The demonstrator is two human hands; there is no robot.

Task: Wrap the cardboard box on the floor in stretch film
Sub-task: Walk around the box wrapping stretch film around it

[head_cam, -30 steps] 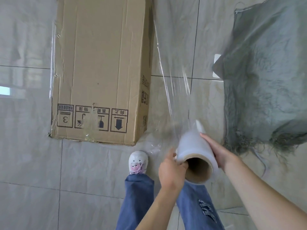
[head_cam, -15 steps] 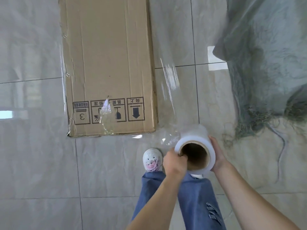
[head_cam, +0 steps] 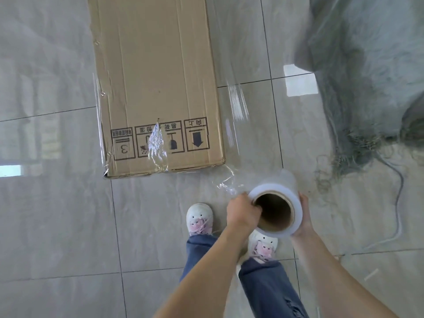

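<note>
Glossy pale tiles run wide and bare on the left of the floor (head_cam: 52,214), giving plenty of walking room up to the long cardboard box (head_cam: 156,83), which lies flat with its printed end nearest the person. A creased scrap of clear film (head_cam: 156,143) clings over the handling symbols, and more film hugs the box's left edge. From its near right corner a thin, shiny sheet stretches across a strip of open tile to the stretch film roll (head_cam: 278,203), a white cylinder on a brown cardboard core, its open end facing up. The left hand (head_cam: 243,210) grips the core's rim, fingers curled inside; the right hand (head_cam: 304,214) cups the roll's outer side. Below stand white shoes and blue jeans. Far right, a frayed grey cloth (head_cam: 367,88) sprawls, crowding that side.
</note>
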